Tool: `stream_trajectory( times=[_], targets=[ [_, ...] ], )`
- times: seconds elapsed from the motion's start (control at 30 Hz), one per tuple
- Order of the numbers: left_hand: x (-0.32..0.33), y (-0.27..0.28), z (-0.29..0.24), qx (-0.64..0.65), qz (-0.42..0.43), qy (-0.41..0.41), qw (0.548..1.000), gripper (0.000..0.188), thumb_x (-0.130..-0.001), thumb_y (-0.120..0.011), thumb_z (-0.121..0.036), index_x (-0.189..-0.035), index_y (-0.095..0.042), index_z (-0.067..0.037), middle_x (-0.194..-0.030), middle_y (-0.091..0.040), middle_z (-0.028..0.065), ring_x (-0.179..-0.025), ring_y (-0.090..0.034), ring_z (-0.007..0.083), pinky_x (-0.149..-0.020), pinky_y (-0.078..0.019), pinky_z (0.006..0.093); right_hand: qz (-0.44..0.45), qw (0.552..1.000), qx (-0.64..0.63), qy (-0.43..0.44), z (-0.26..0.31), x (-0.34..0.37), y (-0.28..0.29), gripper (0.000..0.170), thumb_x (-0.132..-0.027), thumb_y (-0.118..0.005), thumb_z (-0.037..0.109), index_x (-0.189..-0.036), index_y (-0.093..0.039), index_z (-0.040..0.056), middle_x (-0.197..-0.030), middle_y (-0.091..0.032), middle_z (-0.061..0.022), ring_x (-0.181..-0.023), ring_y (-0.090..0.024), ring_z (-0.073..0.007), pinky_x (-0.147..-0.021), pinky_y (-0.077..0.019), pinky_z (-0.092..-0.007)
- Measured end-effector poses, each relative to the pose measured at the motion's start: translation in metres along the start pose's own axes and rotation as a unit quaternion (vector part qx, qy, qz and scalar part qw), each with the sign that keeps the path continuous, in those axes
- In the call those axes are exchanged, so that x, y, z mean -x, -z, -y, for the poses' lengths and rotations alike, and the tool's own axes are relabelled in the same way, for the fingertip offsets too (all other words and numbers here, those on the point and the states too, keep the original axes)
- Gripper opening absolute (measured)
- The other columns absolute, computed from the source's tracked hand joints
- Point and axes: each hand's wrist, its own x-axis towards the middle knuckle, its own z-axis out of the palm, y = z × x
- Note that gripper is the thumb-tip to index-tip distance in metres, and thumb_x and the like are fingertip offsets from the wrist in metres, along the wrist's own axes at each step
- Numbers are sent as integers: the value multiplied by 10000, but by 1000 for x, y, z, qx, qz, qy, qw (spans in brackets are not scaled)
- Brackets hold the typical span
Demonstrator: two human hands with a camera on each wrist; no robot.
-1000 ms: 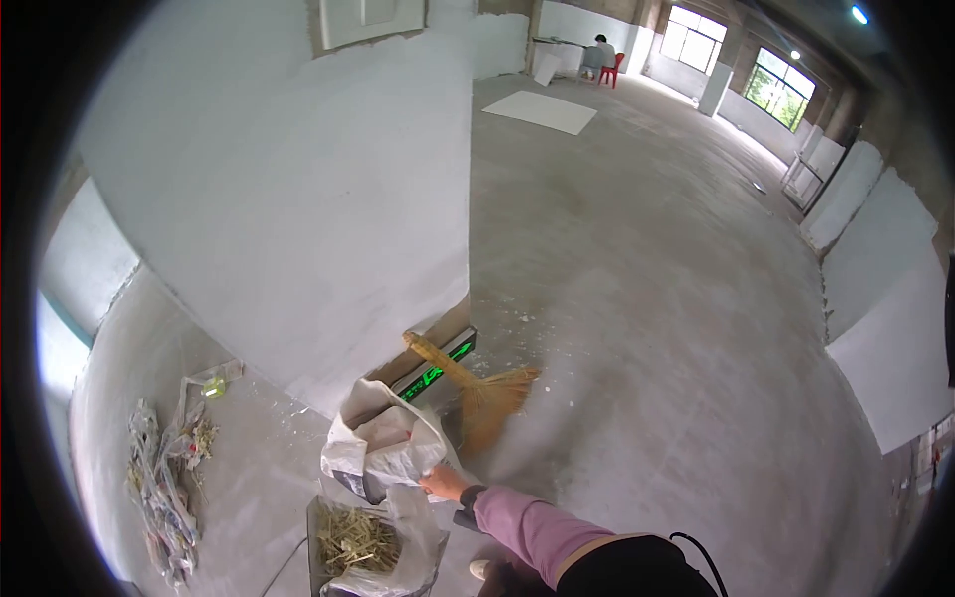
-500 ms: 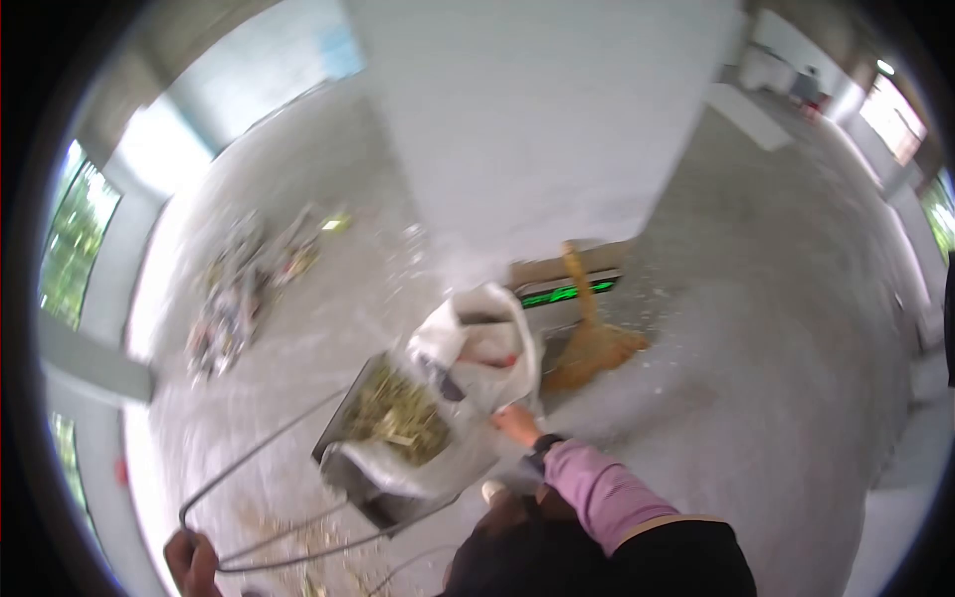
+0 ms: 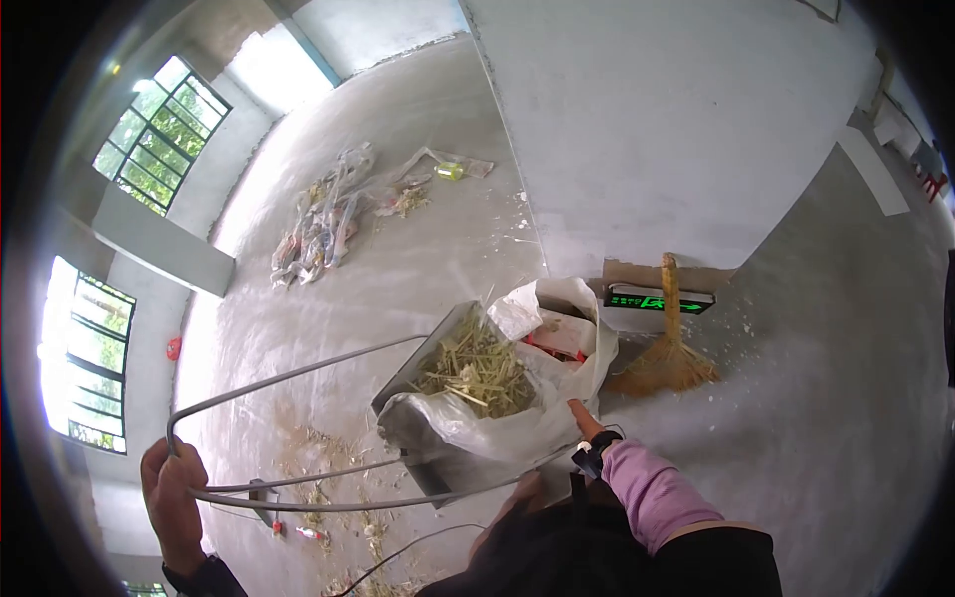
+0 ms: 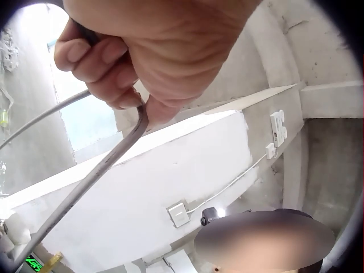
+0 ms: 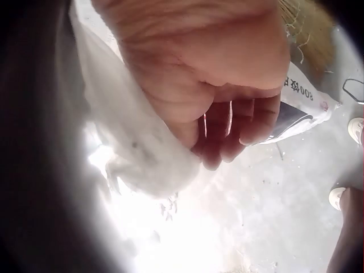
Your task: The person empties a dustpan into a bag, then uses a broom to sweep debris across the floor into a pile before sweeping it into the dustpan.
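Dustpan (image 3: pixel 430 476) sat beside sack (image 3: pixel 603 343), touching, heaped with straw (image 3: pixel 477 370); left hand (image 3: pixel 177 497) curled round handle (image 3: pixel 293 375), right hand (image 3: pixel 587 423) pinched sack edge. I judged step as shifting straw into sack; next move seemed to want pan tipped, sack mouth held wide. Broom (image 3: pixel 668 366) leaned beyond, near lit sign (image 3: pixel 657 299)

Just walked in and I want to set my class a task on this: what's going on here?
Someone's left grip holds the handle of a dustpan, while the right grip holds a white bag close beside it. Dry straw-like scraps lie in the dustpan. A broom stands by the lit sign.
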Motion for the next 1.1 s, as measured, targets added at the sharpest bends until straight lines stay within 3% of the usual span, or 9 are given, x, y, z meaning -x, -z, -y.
stream_trajectory(
  times=[0.1,0.17,0.3,0.37,0.4,0.63,0.73,0.93,1.1],
  targets=[
    [7,19,12,60,-22,13,998,303,-883,-478,-245,-1030,-467,19,-633,-418,2,-544,-345,67,-503,-277,226,1,998,-60,-32,-3,32,-8,394,-813,-480,95,-1205,-440,84,-1269,-442,-141,-1168,-414,-300,-966,-329,-338],
    [10,23,10,106,-14,15,994,256,-901,-457,-207,-1011,-480,23,-643,-422,2,-545,-356,66,-501,-286,224,57,978,198,-23,-36,23,-33,372,-810,-487,102,-1180,-466,81,-1255,-466,-128,-1171,-410,-318,-964,-329,-338],
    [9,25,1,127,-9,39,991,234,-905,-457,-181,-1018,-486,22,-650,-431,3,-555,-373,64,-512,-312,221,127,947,238,172,17,20,-45,241,-834,-490,151,-1052,-551,68,-1014,-623,-75,-922,-583,-282,-760,-445,-387],
    [20,13,-5,92,46,45,994,171,-868,-481,-183,-852,-516,-16,-631,-436,-11,-560,-373,56,-520,-302,211,88,979,-137,-120,89,25,-57,204,-841,-501,187,-994,-571,71,-931,-638,-60,-793,-602,-218,-650,-455,-344],
    [25,6,-7,70,78,46,993,168,-849,-493,-185,-783,-516,-32,-623,-436,-18,-563,-373,52,-524,-298,207,60,909,-318,-262,114,29,-61,194,-845,-507,205,-965,-581,72,-890,-645,-53,-728,-612,-186,-595,-460,-322],
    [16,-40,-15,8,126,59,990,176,-817,-512,-196,-694,-474,-76,-598,-386,-52,-548,-324,35,-510,-271,205,31,894,-332,-301,121,44,-58,285,-802,-551,299,-849,-629,29,-748,-647,-52,-607,-579,-150,-487,-415,-261],
    [6,-60,-17,32,121,84,989,169,-823,-561,-172,-717,-518,-47,-618,-407,-73,-571,-328,14,-501,-256,190,30,957,-232,-172,106,37,-55,268,-782,-565,271,-811,-637,14,-706,-640,-77,-582,-577,-144,-480,-412,-272],
    [6,-75,1,15,137,99,986,165,-805,-601,-156,-720,-540,-27,-619,-453,-67,-574,-364,14,-492,-285,193,82,976,-84,-185,135,21,15,221,-779,-557,227,-754,-622,17,-651,-616,-117,-617,-617,-198,-569,-460,-332],
    [0,-75,16,12,139,105,985,153,-797,-607,-130,-708,-544,-22,-605,-458,-59,-561,-371,15,-480,-287,197,-272,936,222,2,166,-47,104,329,-720,-669,279,-907,-551,34,-755,-594,-149,-719,-582,-328,-620,-458,-423]
  ],
)
